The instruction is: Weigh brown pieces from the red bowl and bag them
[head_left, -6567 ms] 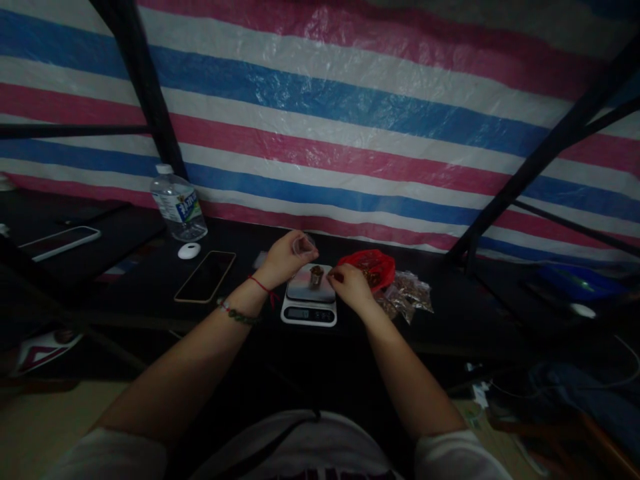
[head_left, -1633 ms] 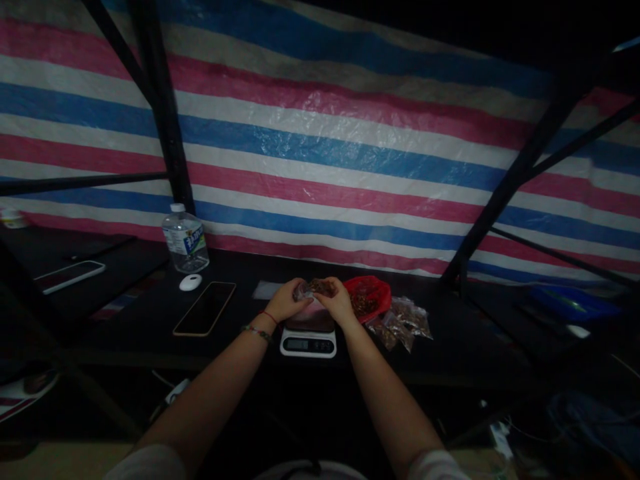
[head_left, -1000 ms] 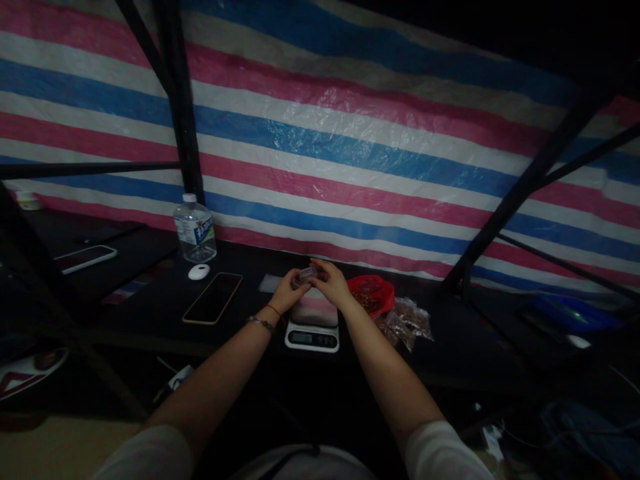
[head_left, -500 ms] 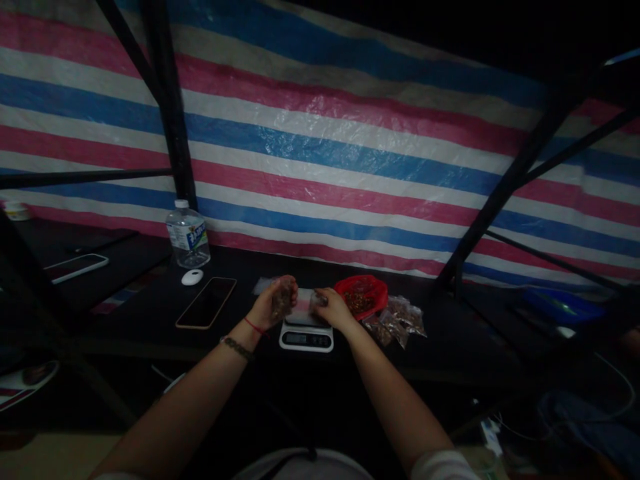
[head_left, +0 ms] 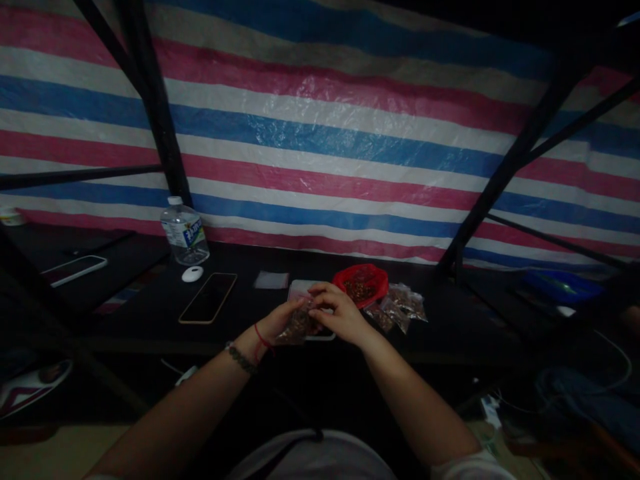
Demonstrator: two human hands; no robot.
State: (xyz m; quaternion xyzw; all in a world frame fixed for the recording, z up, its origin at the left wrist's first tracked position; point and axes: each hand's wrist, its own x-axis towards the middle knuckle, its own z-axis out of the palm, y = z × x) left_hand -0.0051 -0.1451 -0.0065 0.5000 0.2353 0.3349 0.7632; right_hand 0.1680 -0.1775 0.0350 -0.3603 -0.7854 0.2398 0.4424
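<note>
My left hand (head_left: 278, 325) and my right hand (head_left: 336, 312) meet over the near edge of a small white kitchen scale (head_left: 299, 289) on the dark table. Between them they hold a small clear plastic bag (head_left: 299, 324) filled with brown bits. The left hand grips it from below, and the right hand's fingers pinch its top. The hands hide most of the scale's front and its display.
A red bag of brown bits (head_left: 361, 283) and several filled clear bags (head_left: 400, 308) lie right of the scale. An empty clear bag (head_left: 271, 280), a phone (head_left: 209, 297), a white puck (head_left: 193, 273) and a water bottle (head_left: 183, 231) sit to the left. Black frame posts (head_left: 150, 113) stand behind.
Half a second ago my hands were apart at the scale's two sides. They have come together nearer to me, both on the filled bag, and cover the scale's display.
</note>
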